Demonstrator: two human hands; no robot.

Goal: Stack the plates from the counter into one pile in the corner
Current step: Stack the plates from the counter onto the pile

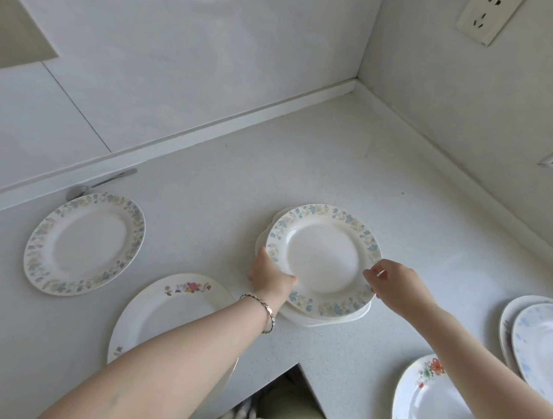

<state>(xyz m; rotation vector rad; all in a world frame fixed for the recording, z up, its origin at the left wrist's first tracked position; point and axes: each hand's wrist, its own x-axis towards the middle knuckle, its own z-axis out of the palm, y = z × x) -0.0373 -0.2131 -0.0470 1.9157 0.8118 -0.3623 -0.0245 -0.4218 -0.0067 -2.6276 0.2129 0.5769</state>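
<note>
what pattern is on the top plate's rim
Pale blue and beige leaves ring the top plate, seen in the head view.

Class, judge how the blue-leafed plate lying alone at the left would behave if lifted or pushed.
The plate looks like glazed china, so probably stiff and breakable. Lying flat on the smooth counter, it would likely slide, not roll.

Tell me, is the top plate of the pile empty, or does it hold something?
Empty. The top plate shows only a bare white well; the left hand and right hand hold it at the rim.
</note>
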